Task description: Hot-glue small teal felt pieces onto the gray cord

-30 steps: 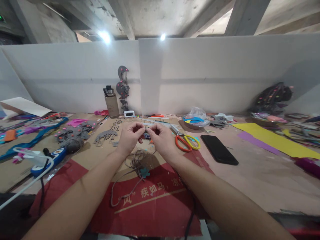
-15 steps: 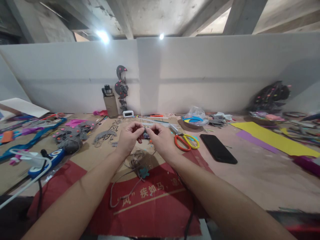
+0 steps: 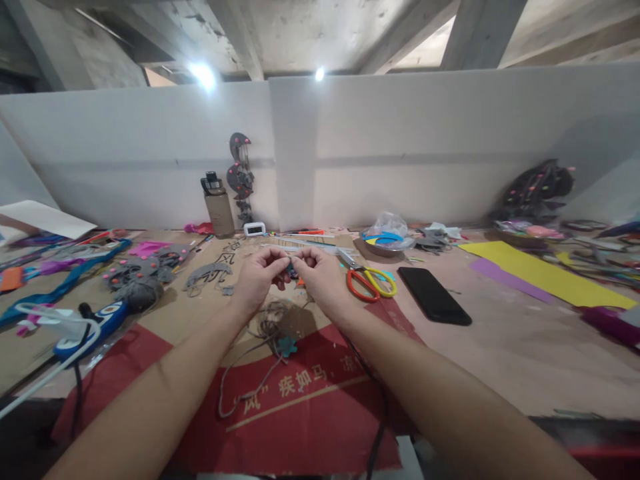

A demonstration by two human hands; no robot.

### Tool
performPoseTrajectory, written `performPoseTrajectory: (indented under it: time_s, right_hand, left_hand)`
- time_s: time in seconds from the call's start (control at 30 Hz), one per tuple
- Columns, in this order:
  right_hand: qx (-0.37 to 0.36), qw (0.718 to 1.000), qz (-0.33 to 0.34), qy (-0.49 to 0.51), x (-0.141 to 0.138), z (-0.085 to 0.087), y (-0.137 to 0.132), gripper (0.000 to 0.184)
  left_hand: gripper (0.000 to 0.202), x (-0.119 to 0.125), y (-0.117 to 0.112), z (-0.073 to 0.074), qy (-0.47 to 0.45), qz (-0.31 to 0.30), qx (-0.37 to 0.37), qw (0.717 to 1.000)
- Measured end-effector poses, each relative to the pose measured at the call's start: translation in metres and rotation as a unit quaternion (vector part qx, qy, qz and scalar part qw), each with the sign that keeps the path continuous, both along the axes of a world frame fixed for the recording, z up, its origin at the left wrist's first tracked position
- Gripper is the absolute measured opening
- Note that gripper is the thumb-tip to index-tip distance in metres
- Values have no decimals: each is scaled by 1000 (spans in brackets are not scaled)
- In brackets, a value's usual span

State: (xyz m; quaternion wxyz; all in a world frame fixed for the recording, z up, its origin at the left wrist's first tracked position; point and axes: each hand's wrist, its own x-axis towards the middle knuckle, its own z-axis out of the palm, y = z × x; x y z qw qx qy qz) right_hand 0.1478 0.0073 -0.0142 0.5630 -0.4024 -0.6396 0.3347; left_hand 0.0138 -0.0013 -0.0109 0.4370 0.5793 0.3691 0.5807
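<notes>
Above the cardboard, my left hand (image 3: 263, 275) and my right hand (image 3: 319, 272) meet, thumbs and forefingers pinched together. Between the fingertips is a small dark teal piece, mostly hidden, whose kind I cannot make out. Just below the hands lies a loose tangle of grey cord (image 3: 273, 320), and a teal star-like cutout (image 3: 287, 346) rests beside it on the red printed cardboard (image 3: 200, 400). To the right of my right hand are scissors (image 3: 370, 283) with one red and one yellow handle loop.
A black phone (image 3: 434, 295) lies right of the scissors. Behind stand a bottle (image 3: 219, 210), a small white digital clock (image 3: 255, 229) and a bowl (image 3: 386, 248) of scraps. At left are a blue power strip (image 3: 93, 328) and grey felt pieces with pink dots (image 3: 143, 270). Yellow sheet (image 3: 540, 270) at right.
My hands stay pinched together in nearly the same place, with the fingertips slightly closer. The whole view has shifted a little.
</notes>
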Motion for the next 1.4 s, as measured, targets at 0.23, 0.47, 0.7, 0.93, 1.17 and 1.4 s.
performPoseTrajectory:
  time_s: [0.23,0.47,0.7,0.93,1.17,1.4]
  right_hand:
    - [-25,999,21,19,3,-5,9,18]
    - [10,1000,6,-25,2,-4,5,19]
    - [37,996,-15,-77,2,-2,0,17]
    - [53,991,-29,-123,1,-2,-3,19]
    - [26,996,1,-90,-1,-14,5,18]
    - [-7,994,43,-97,-6,-28,13,21]
  left_hand:
    - [24,-7,2,4,46,-19,-34,998]
    - [23,-9,0,6,199,94,87,972]
    - [16,-8,-5,9,266,120,114,950]
    - [11,-10,-1,7,250,118,105,955]
    - [14,-11,7,2,205,100,58,972]
    - [20,-24,18,-6,152,118,12,981]
